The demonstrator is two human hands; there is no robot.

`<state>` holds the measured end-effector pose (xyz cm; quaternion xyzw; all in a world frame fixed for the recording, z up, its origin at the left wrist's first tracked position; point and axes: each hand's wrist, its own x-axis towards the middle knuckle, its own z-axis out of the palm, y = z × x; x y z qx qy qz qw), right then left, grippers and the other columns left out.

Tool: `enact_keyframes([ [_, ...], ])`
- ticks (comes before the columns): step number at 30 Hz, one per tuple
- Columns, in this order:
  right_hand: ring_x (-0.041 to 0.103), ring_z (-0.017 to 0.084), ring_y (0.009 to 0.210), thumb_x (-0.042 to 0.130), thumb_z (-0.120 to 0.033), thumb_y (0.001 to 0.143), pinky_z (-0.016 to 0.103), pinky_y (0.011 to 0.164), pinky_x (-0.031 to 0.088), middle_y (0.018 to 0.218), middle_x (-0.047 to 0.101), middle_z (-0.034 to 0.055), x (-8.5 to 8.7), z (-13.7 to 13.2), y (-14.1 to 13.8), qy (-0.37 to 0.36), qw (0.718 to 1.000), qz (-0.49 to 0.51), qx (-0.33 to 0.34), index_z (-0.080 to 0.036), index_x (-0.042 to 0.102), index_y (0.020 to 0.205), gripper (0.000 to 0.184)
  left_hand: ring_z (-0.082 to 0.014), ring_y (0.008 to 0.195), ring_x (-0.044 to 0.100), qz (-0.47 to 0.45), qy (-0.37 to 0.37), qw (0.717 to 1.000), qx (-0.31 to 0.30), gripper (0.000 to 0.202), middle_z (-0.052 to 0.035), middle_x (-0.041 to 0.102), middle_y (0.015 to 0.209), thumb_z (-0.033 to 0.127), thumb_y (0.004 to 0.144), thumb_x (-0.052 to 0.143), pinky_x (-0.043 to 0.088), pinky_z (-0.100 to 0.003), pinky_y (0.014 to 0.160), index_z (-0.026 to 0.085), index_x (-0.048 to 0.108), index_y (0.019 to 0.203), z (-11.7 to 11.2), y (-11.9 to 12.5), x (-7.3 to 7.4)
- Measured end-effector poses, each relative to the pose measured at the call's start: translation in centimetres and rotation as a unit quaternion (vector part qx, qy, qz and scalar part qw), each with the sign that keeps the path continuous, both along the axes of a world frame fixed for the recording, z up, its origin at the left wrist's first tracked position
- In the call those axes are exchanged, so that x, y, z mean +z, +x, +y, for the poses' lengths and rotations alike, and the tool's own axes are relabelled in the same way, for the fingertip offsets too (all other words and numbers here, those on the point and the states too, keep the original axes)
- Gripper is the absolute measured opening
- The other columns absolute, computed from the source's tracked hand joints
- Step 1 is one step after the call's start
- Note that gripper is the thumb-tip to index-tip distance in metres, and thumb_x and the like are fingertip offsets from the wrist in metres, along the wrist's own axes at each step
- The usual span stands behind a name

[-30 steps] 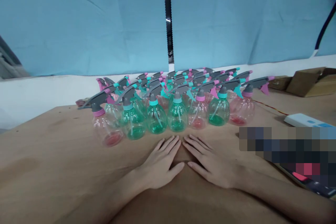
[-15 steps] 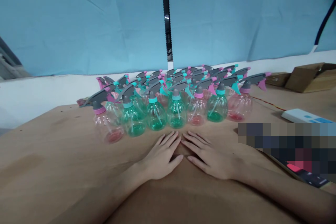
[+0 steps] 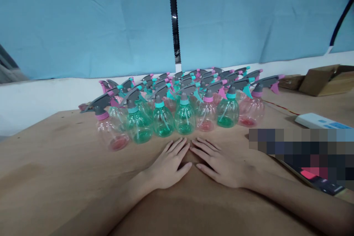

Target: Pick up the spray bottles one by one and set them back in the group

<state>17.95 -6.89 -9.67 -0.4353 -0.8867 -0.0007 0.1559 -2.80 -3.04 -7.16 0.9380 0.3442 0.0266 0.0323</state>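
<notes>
My left hand [image 3: 168, 164] and my right hand [image 3: 221, 164] lie flat, palms down, on a brown wooden table [image 3: 55, 177], fingertips almost touching in the middle. Neither holds anything; the fingers are stretched out. Just beyond the fingertips stands a packed group of several small spray bottles with grey triggers. The front row includes a green bottle [image 3: 184, 118], another green bottle [image 3: 227, 112] and a pink bottle [image 3: 112, 132] at the left end. The nearest bottles are a short gap from my fingers.
A white flat device [image 3: 318, 121] lies on the table at the right, with open cardboard boxes [image 3: 323, 81] behind it. A dark phone-like object [image 3: 318, 180] lies beside my right forearm. A blue cloth backdrop [image 3: 83, 22] hangs behind the table.
The hands stay flat on the table in the same pose. The view has shifted slightly, so bottles and hands sit a little higher and further left in the picture.
</notes>
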Motion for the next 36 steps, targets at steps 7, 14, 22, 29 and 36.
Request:
enact_keyframes([
  [7, 0.028, 0.026, 0.13, 0.032, -0.04, 0.093, 0.046, 0.105, 0.028, 0.141, 0.036, 0.0128, -0.04, -0.04, -0.02, 0.008, 1.0, 0.007, 0.002, -0.012, 0.035, 0.137, 0.051, -0.024, 0.135, 0.017, 0.003, 0.002, 1.0, -0.003, 0.059, -0.0119, 0.021, 0.147, 0.045, 0.091, 0.031, 0.022, -0.043, 0.108, 0.01, 0.029, 0.137, 0.06, 0.02, -0.14],
  [14, 0.028, 0.026, 0.13, 0.034, -0.039, 0.093, 0.047, 0.105, 0.028, 0.14, 0.036, 0.0141, -0.25, 0.03, 0.05, 0.01, 1.0, 0.021, 0.005, -0.011, 0.036, 0.136, 0.051, -0.0237, 0.135, 0.016, 0.007, 0.0, 1.0, -0.003, 0.059, -0.0115, 0.021, 0.147, 0.046, 0.091, 0.029, 0.021, -0.043, 0.108, 0.01, 0.027, 0.138, 0.04, -0.09, -0.13],
  [22, 0.027, 0.025, 0.131, 0.032, -0.04, 0.093, 0.046, 0.105, 0.028, 0.141, 0.035, 0.0128, 0.03, -0.02, -0.03, 0.002, 1.0, 0.012, -0.001, -0.012, 0.037, 0.135, 0.051, -0.0236, 0.135, 0.017, 0.002, 0.004, 1.0, -0.003, 0.057, -0.0114, 0.022, 0.147, 0.045, 0.091, 0.03, 0.022, -0.043, 0.108, 0.011, 0.029, 0.137, 0.05, -0.01, -0.13],
  [29, 0.028, 0.026, 0.13, 0.035, -0.039, 0.093, 0.047, 0.104, 0.029, 0.14, 0.036, 0.0138, 0.14, -0.11, -0.03, 0.005, 1.0, 0.026, 0.005, -0.013, 0.037, 0.135, 0.05, -0.0236, 0.135, 0.017, 0.003, 0.002, 1.0, -0.003, 0.058, -0.0116, 0.022, 0.147, 0.045, 0.091, 0.03, 0.021, -0.043, 0.108, 0.011, 0.028, 0.138, 0.03, -0.06, -0.1],
  [36, 0.029, 0.026, 0.13, 0.035, -0.039, 0.092, 0.047, 0.104, 0.03, 0.14, 0.037, 0.0136, 0.0, -0.1, 0.0, 0.01, 1.0, 0.027, 0.002, -0.013, 0.038, 0.135, 0.049, -0.0249, 0.131, 0.028, -0.022, 0.018, 1.0, -0.001, 0.052, -0.0122, 0.033, 0.142, 0.04, 0.09, 0.034, 0.027, -0.043, 0.106, 0.012, 0.035, 0.134, -0.02, 0.14, -0.12],
])
